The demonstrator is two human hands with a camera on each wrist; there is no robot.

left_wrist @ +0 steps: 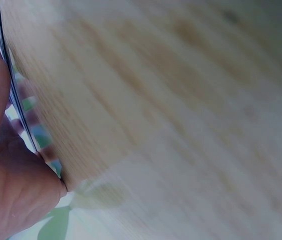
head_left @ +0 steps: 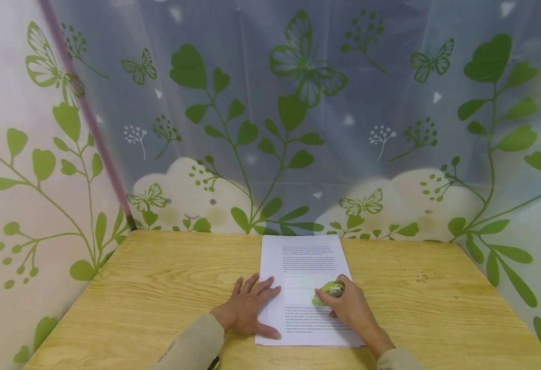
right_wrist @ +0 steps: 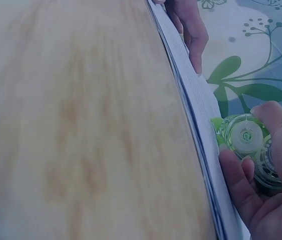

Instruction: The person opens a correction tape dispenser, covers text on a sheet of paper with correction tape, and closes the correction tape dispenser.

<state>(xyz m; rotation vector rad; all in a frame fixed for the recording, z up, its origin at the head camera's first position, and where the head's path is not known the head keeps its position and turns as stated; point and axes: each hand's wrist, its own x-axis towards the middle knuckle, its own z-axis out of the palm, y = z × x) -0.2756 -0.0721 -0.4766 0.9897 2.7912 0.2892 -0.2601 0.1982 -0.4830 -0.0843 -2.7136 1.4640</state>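
Note:
A stack of printed paper sheets [head_left: 304, 329] lies on the wooden table, with a whitened band across the middle of its text. My right hand [head_left: 351, 306] grips a green, see-through correction tape dispenser [head_left: 329, 292], its tip down at the page below that band. Two round reels show through the dispenser's case in the right wrist view, with my fingers [right_wrist: 238, 182] around it. My left hand [head_left: 252, 306] rests spread on the left edge of the stack. Only part of that hand [left_wrist: 15, 190] shows in the left wrist view, beside the sheets' edge.
The wooden table [head_left: 159, 288] reaches out on both sides of the paper. Behind it hangs a curtain [head_left: 252, 128] with green leaves, butterflies and clouds. A few small dark marks [head_left: 422, 278] dot the tabletop on the right.

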